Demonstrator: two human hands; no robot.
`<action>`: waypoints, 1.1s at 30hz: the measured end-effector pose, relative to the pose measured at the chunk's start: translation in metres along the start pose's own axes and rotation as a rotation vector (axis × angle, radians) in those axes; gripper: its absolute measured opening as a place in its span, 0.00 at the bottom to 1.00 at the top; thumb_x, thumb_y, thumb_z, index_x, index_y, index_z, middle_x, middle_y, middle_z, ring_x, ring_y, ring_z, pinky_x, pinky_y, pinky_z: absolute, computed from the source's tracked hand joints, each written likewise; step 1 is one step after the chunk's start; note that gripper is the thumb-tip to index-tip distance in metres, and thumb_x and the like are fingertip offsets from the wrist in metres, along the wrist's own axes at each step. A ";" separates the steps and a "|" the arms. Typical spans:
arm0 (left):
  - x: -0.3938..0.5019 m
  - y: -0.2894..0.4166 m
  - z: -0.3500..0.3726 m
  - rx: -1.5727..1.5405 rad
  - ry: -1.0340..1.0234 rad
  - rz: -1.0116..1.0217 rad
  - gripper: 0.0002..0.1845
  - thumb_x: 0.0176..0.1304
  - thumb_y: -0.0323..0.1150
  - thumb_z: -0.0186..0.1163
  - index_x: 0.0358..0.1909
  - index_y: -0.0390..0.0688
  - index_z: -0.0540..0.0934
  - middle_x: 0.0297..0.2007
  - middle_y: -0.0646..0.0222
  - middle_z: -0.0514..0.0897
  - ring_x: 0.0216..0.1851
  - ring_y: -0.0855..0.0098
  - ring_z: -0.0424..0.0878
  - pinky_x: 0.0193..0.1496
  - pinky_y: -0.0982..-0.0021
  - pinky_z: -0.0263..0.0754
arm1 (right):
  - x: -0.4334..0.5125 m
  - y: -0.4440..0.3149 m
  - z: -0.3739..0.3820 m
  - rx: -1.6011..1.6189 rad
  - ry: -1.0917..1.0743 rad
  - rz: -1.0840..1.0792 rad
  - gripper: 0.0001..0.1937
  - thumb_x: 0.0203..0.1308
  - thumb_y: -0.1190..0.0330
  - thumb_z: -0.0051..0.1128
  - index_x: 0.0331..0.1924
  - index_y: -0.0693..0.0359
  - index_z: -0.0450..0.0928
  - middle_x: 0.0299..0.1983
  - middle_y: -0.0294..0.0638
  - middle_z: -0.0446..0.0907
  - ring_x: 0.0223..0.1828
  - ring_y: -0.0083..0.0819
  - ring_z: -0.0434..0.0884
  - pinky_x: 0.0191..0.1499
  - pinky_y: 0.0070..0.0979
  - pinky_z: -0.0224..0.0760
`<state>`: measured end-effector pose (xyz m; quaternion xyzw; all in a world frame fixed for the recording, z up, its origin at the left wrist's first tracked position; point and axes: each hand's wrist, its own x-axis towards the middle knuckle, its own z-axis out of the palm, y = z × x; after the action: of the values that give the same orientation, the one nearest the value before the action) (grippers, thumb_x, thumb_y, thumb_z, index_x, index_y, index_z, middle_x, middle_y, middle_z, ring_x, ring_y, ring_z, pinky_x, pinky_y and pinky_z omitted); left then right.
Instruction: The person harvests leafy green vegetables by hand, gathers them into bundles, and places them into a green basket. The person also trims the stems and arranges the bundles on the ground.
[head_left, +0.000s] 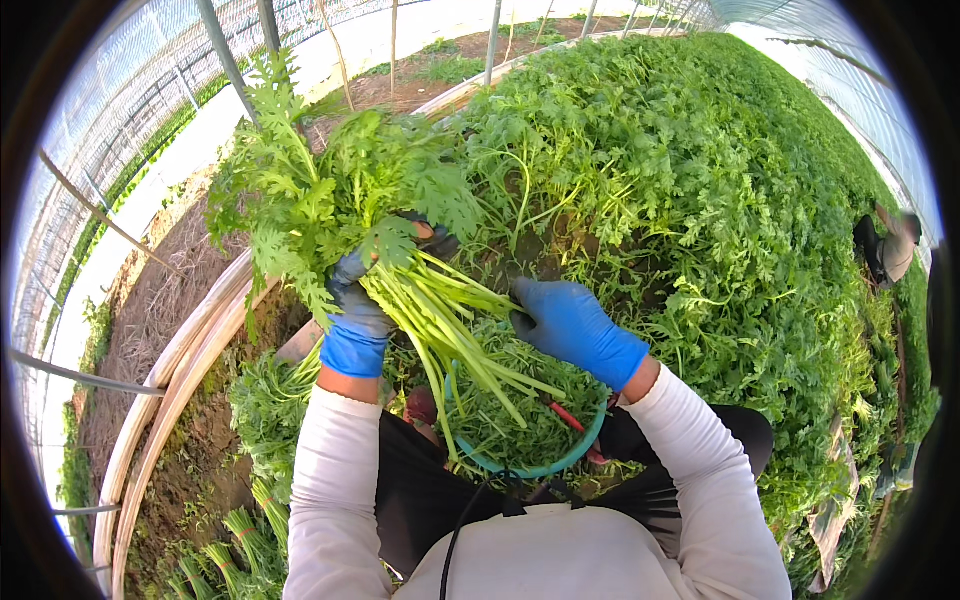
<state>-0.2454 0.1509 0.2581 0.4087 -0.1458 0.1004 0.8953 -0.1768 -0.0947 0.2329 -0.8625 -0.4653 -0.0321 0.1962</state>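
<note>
My left hand (358, 304), in a blue glove dirtied over the fingers, grips a bunch of leafy greens (352, 172) with lobed leaves, perhaps crown daisy. Leaves partly cover its fingers. The leaves point up and left, while pale green stems (450, 322) fan down to the right. At the end of one stem group, my blue-gloved right hand (577, 326) has its thumb and fingers closed on the stem tips. Below, between my legs, stands a teal round tub (551, 471) holding loose cut greens (502, 431). A red-handled tool (566, 416) lies over them, its working end unclear.
Dense greens (712, 187) grow ahead and to my right. Several tied bundles (244, 532) lie at lower left, beside wooden edging (180, 367). Greenhouse poles (225, 56) line the left. Another person (892, 244) crouches at far right. A black cable (459, 532) hangs over my front.
</note>
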 end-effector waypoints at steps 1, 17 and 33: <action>-0.001 0.006 0.000 -0.062 0.041 0.079 0.23 0.57 0.45 0.60 0.49 0.41 0.75 0.45 0.65 0.80 0.48 0.61 0.76 0.61 0.47 0.66 | -0.012 0.012 0.004 -0.053 -0.141 0.070 0.09 0.54 0.65 0.54 0.36 0.61 0.74 0.29 0.50 0.79 0.35 0.48 0.81 0.36 0.42 0.74; 0.018 -0.028 0.032 -0.218 -0.092 -0.135 0.16 0.62 0.46 0.57 0.37 0.41 0.76 0.38 0.62 0.79 0.29 0.71 0.73 0.38 0.62 0.73 | -0.011 -0.024 0.029 1.700 -0.484 0.408 0.61 0.38 0.20 0.40 0.69 0.61 0.54 0.61 0.49 0.69 0.55 0.38 0.75 0.57 0.36 0.69; 0.019 -0.037 0.019 -0.127 -0.146 -0.172 0.20 0.55 0.42 0.62 0.39 0.34 0.77 0.36 0.65 0.79 0.31 0.71 0.74 0.40 0.61 0.72 | -0.069 -0.065 0.014 2.159 -0.531 0.605 0.18 0.54 0.74 0.59 0.49 0.65 0.73 0.32 0.41 0.77 0.31 0.31 0.79 0.36 0.29 0.76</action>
<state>-0.2200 0.1134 0.2502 0.3684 -0.1811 -0.0160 0.9117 -0.2707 -0.1118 0.2234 -0.3012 -0.0512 0.6139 0.7279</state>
